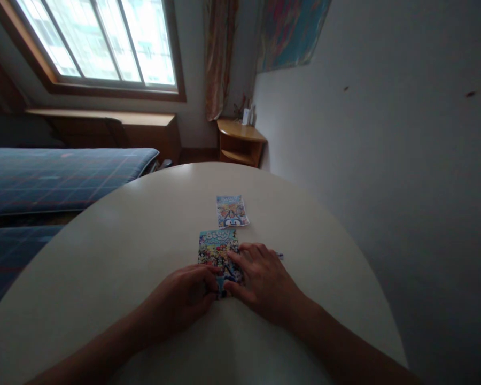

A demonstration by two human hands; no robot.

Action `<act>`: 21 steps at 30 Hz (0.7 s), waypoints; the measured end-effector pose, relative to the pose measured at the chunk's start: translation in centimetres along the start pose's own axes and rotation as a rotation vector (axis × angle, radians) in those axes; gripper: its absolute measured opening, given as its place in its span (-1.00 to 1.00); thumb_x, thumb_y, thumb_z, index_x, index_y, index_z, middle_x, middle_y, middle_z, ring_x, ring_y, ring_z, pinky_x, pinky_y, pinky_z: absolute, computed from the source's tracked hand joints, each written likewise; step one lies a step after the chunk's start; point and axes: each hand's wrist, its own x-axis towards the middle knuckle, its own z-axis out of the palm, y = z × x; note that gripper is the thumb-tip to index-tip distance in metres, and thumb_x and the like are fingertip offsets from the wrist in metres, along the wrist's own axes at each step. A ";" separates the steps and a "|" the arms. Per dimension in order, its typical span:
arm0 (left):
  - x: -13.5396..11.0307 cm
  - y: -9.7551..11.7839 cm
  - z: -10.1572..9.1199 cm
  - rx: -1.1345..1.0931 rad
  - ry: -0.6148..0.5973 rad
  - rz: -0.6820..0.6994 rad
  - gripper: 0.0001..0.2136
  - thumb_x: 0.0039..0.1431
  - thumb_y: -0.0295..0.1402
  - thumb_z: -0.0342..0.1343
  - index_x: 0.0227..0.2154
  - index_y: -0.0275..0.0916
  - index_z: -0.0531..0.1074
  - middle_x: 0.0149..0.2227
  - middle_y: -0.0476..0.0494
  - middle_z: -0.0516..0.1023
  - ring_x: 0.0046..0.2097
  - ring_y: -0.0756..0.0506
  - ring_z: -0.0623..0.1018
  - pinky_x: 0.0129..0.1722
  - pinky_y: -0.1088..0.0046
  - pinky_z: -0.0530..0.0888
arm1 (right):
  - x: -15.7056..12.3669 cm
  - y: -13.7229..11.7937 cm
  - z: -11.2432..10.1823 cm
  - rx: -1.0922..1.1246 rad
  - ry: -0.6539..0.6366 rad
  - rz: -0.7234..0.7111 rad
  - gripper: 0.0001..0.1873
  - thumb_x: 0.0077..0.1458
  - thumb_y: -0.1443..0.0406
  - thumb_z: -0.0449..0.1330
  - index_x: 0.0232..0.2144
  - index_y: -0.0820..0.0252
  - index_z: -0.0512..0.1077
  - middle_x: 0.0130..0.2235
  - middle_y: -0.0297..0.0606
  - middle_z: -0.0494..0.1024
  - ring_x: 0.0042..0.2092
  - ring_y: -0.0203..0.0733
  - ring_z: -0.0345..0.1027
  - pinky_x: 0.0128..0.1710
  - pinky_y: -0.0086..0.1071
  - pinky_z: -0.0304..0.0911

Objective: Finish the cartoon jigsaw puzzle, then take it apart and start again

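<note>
A colourful cartoon picture (217,248), like a small jigsaw or card with blue lettering on top, lies flat on the round white table (116,251). My left hand (186,297) has its fingers curled at the picture's near edge, pinching at a small blue piece there. Over the picture's lower right part rests my right hand (262,278), fingers bent and pressing down. A smaller matching picture card (231,210) lies a little farther away, untouched.
A small dark thing (279,256) peeks out beside my right hand. A white wall runs along the right. Behind the table are a blue checked bed (56,176), a wooden corner shelf (240,141) and a window (100,40).
</note>
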 end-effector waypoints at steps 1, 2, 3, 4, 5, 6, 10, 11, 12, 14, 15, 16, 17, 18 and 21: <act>0.0 0.0 0.0 -0.001 0.000 0.002 -0.92 0.10 -0.46 0.08 -0.35 -0.17 0.40 -0.04 -0.14 0.58 0.04 -0.12 0.54 0.01 0.36 0.45 | 0.0 0.0 0.0 -0.003 0.000 -0.001 -0.41 0.19 -0.03 0.16 0.18 0.05 0.33 0.16 -0.11 0.36 0.17 0.07 0.17 0.16 0.00 0.12; 0.0 0.1 -0.1 -0.001 0.001 0.003 -0.92 0.10 -0.46 0.07 -0.35 -0.17 0.40 -0.04 -0.14 0.58 0.04 -0.12 0.54 0.00 0.36 0.45 | 0.0 0.1 -0.1 -0.006 0.001 -0.004 -0.42 0.19 -0.03 0.16 0.18 0.04 0.33 0.16 -0.11 0.37 0.17 0.07 0.17 0.16 -0.01 0.12; 0.0 0.2 -0.1 0.002 0.001 0.002 -0.92 0.09 -0.46 0.07 -0.35 -0.17 0.40 -0.05 -0.14 0.59 0.04 -0.12 0.54 0.00 0.36 0.45 | 0.0 0.1 -0.1 -0.007 0.000 -0.006 -0.43 0.19 -0.02 0.17 0.17 0.04 0.34 0.15 -0.11 0.37 0.17 0.06 0.18 0.16 -0.01 0.13; 0.0 0.2 -0.1 0.005 0.001 0.000 -0.92 0.09 -0.46 0.07 -0.35 -0.17 0.39 -0.05 -0.14 0.59 0.04 -0.12 0.54 -0.01 0.36 0.45 | 0.0 0.1 -0.2 -0.007 0.000 -0.006 -0.45 0.20 -0.02 0.16 0.16 0.05 0.35 0.15 -0.11 0.37 0.17 0.06 0.19 0.16 -0.02 0.13; 0.0 0.3 -0.1 0.009 0.000 -0.001 -0.92 0.09 -0.46 0.07 -0.35 -0.17 0.39 -0.06 -0.14 0.59 0.04 -0.12 0.54 -0.01 0.36 0.45 | 0.0 0.1 -0.2 -0.004 -0.003 -0.006 -0.46 0.21 -0.01 0.16 0.15 0.06 0.35 0.15 -0.11 0.38 0.17 0.05 0.19 0.16 -0.02 0.13; 0.0 0.3 -0.1 0.011 -0.002 -0.003 -0.91 0.08 -0.46 0.07 -0.35 -0.17 0.40 -0.06 -0.14 0.60 0.04 -0.12 0.54 0.00 0.35 0.45 | 0.0 0.1 -0.3 0.000 -0.005 -0.004 -0.48 0.21 0.00 0.15 0.14 0.06 0.36 0.15 -0.11 0.38 0.17 0.04 0.19 0.15 -0.03 0.13; 0.0 0.2 -0.1 0.007 0.000 -0.006 -0.91 0.08 -0.46 0.07 -0.34 -0.16 0.41 -0.03 -0.13 0.59 0.03 -0.12 0.55 -0.01 0.35 0.45 | 0.0 0.1 -0.5 0.025 -0.007 0.007 -0.52 0.22 0.01 0.16 0.10 0.07 0.39 0.14 -0.13 0.40 0.15 0.02 0.21 0.15 -0.03 0.13; 0.0 0.1 -0.1 0.003 -0.002 -0.007 -0.91 0.08 -0.46 0.07 -0.34 -0.17 0.41 -0.03 -0.14 0.58 0.03 -0.13 0.55 -0.01 0.35 0.45 | 0.0 0.1 -0.6 0.030 -0.003 0.006 -0.53 0.21 0.02 0.16 0.09 0.07 0.39 0.14 -0.14 0.41 0.15 0.02 0.22 0.15 -0.03 0.13; 0.0 0.0 -0.1 -0.004 -0.001 -0.009 -0.91 0.08 -0.47 0.06 -0.35 -0.17 0.40 -0.03 -0.14 0.58 0.03 -0.13 0.55 -0.01 0.35 0.45 | 0.0 0.0 -0.6 0.033 0.000 0.006 -0.54 0.21 0.03 0.17 0.08 0.07 0.40 0.13 -0.15 0.41 0.15 0.02 0.22 0.15 -0.03 0.13; 0.0 -0.1 0.0 -0.025 -0.001 -0.008 -0.90 0.07 -0.48 0.06 -0.35 -0.17 0.40 -0.05 -0.16 0.59 0.03 -0.13 0.55 -0.02 0.37 0.46 | 0.1 0.0 -0.6 0.032 0.000 0.004 -0.55 0.22 0.05 0.17 0.07 0.09 0.40 0.13 -0.15 0.42 0.14 0.02 0.22 0.14 -0.04 0.14; 0.0 -0.1 0.0 -0.031 0.001 -0.009 -0.89 0.06 -0.49 0.06 -0.35 -0.18 0.40 -0.06 -0.16 0.59 0.03 -0.13 0.55 -0.02 0.37 0.46 | 0.1 0.0 -0.7 0.029 0.000 0.004 -0.56 0.22 0.06 0.17 0.07 0.10 0.40 0.12 -0.14 0.42 0.14 0.02 0.23 0.13 -0.03 0.15; 0.0 -0.2 0.0 -0.031 0.001 -0.011 -0.89 0.06 -0.50 0.06 -0.35 -0.18 0.40 -0.07 -0.17 0.59 0.03 -0.13 0.55 -0.02 0.37 0.46 | 0.1 -0.1 -0.7 0.026 -0.002 0.004 -0.56 0.22 0.06 0.17 0.07 0.11 0.40 0.12 -0.14 0.42 0.14 0.02 0.23 0.13 -0.04 0.16; 0.0 -0.2 0.1 -0.027 0.001 -0.013 -0.88 0.05 -0.50 0.07 -0.35 -0.18 0.40 -0.07 -0.16 0.59 0.03 -0.13 0.55 -0.02 0.37 0.46 | 0.1 -0.1 -0.7 0.024 -0.003 0.005 -0.57 0.22 0.07 0.17 0.07 0.12 0.40 0.12 -0.14 0.42 0.13 0.02 0.23 0.12 -0.04 0.16; -0.1 -0.2 0.1 -0.021 -0.002 -0.017 -0.87 0.04 -0.51 0.07 -0.34 -0.18 0.40 -0.06 -0.16 0.59 0.03 -0.13 0.55 -0.01 0.37 0.46 | 0.1 -0.1 -0.7 0.023 -0.003 0.006 -0.57 0.22 0.08 0.18 0.07 0.12 0.40 0.12 -0.13 0.42 0.13 0.02 0.24 0.12 -0.04 0.17; -0.1 -0.2 0.0 -0.012 -0.006 -0.013 -0.88 0.05 -0.50 0.07 -0.34 -0.17 0.40 -0.07 -0.15 0.60 0.03 -0.13 0.55 0.00 0.37 0.46 | 0.0 0.0 -0.8 0.029 0.001 0.005 -0.58 0.22 0.09 0.18 0.06 0.12 0.40 0.12 -0.12 0.43 0.13 0.02 0.24 0.12 -0.04 0.17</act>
